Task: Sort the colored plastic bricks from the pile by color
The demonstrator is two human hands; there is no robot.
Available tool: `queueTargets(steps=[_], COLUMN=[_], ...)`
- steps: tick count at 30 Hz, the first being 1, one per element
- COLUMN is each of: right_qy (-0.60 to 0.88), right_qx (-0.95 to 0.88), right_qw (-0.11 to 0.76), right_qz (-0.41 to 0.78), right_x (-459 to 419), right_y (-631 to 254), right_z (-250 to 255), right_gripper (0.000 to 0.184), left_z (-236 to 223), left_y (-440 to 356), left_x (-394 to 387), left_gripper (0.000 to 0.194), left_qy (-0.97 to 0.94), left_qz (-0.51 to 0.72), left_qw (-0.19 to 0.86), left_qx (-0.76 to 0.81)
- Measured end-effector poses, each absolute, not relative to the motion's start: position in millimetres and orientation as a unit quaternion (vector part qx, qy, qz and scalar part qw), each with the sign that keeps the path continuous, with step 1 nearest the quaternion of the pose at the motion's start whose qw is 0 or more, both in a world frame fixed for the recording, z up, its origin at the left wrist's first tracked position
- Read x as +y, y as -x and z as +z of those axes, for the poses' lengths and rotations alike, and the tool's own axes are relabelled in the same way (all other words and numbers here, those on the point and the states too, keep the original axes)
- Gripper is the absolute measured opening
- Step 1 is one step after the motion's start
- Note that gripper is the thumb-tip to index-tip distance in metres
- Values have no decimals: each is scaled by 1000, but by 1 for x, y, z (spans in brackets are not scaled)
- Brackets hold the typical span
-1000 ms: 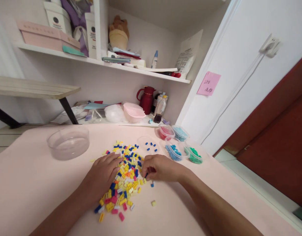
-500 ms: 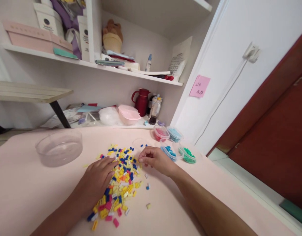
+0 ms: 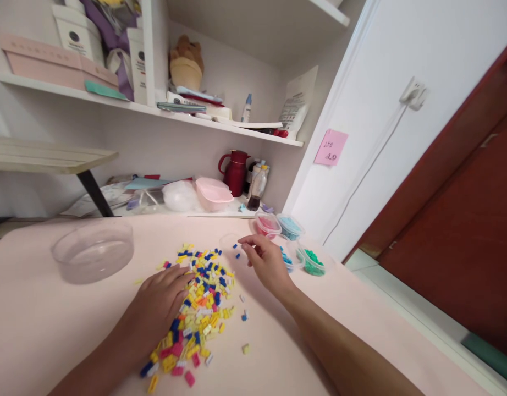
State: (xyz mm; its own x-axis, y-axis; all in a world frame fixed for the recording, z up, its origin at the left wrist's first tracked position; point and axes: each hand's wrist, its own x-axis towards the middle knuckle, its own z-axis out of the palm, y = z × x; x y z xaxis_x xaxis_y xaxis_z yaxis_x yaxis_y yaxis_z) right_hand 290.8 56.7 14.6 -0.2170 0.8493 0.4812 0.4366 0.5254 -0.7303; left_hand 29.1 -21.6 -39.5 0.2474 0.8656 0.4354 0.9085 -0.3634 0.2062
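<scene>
A pile of small toy building bricks [image 3: 204, 300], mostly yellow, dark blue, white and pink, spreads over the pink tabletop [image 3: 278, 346]. My left hand [image 3: 165, 294] lies flat along its left side, fingers stretched out over the edge bricks. Right of the pile's far end, my right hand [image 3: 264, 261] hovers with its fingers curved and slightly apart, and I see nothing between them. Just under those fingertips are two dark blue bricks [image 3: 237, 256], beside a clear round lid [image 3: 229, 240]. The right hand partly covers a tub of blue bricks [image 3: 292, 258].
Tubs of green bricks [image 3: 314, 264], pink bricks [image 3: 266, 224] and light blue bricks [image 3: 290, 226] stand at the far right. A clear round bowl [image 3: 92, 253] sits on the left. Behind are a pink bowl [image 3: 214, 193], a red jug [image 3: 236, 173] and bottles [image 3: 257, 187].
My right hand has moved away from the pile, to the right and slightly farther back. A dark blue brick now shows beneath its fingertips. My left hand stays on the pile's edge.
</scene>
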Motion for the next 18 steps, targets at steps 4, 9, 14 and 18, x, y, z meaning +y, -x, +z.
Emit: queueTargets(steps=[4,9,14,18], right_qy=[434,410,396,416], right_qx=[-757,-786,-796,-812], right_qw=[391,358,344,321], right_qz=[293,295,302,255], right_x=[51,48,48,50], right_y=[-288,-285,-280,-278], right_z=[17,16,13,7], right_gripper=[22,19,17,20], left_z=[-37,-35,-33,-29], left_y=[-31,-32,-32,-33], left_x=[-22,-22,-24,-26], left_gripper=[39,37,38,39], left_qy=[785,784,784,785], left_qz=[-244,-246,-250,-233], left_qw=[28,22,24,26], left_qx=[-569,-569,-568,-573])
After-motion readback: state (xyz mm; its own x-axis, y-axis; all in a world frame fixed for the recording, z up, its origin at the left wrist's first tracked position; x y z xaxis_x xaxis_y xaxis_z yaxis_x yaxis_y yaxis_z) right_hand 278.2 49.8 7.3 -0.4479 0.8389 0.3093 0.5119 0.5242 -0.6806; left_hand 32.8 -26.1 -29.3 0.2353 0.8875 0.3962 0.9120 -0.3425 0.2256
